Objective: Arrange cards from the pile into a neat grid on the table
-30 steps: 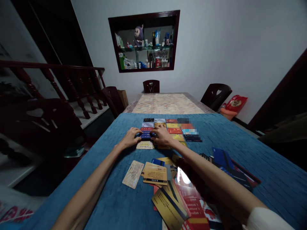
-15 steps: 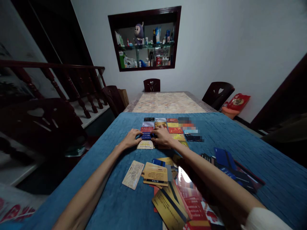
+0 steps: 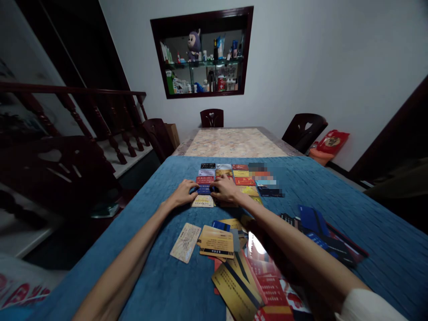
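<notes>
A dark blue plastic card (image 3: 203, 189) lies flat in the left column of a card layout, between a red card (image 3: 204, 180) above it and a cream card (image 3: 203, 201) below. At its left edge, the bent fingers and thumb of my left hand (image 3: 184, 192) grip it. My right hand (image 3: 225, 189) pinches the same card at its right edge and partly hides the cards of the second column. Nearer to me spreads a loose pile of cards, with a gold card (image 3: 217, 242) on it and a pale patterned card (image 3: 186, 243) apart to its left.
A blue cloth (image 3: 147, 267) covers the near part of the table. Dark and blue cards (image 3: 312, 218) lie in a heap on the right, past my right forearm. Beyond the cloth shows the patterned tabletop (image 3: 234, 142), with chairs (image 3: 302, 131) around it.
</notes>
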{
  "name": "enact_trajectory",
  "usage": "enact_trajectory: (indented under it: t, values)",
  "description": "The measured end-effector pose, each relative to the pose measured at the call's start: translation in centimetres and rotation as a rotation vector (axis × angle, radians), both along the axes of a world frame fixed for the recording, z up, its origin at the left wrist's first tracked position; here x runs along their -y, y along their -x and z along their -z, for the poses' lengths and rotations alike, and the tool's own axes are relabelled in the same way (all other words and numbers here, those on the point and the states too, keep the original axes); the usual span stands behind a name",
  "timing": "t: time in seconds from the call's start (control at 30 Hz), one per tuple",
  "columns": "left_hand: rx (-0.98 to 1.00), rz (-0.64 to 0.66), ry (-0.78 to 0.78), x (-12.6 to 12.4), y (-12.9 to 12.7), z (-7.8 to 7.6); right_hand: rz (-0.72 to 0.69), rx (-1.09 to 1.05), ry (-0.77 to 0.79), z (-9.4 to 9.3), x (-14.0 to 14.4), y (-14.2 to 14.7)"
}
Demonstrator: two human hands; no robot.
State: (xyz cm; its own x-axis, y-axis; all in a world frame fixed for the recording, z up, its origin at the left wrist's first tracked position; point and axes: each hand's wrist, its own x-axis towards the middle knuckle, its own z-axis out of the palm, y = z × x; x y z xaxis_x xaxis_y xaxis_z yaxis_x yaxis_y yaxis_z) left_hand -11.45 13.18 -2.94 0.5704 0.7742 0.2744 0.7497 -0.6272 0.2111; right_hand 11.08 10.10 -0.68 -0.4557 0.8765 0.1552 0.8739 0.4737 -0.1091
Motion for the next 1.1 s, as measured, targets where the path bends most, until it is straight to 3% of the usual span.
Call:
enact_trajectory:
  t: [0.5,1.1]
  values:
    - [0.011,-0.036,-0.024,-0.1,-0.1,0.6,0.034,0.031,0.014,0.1,-0.1,0.3]
    - [-0.035,-0.065,-0.076,0.8,-0.4,-0.5,0.024,-0.007,-0.033,-0.3,1.0,-0.7]
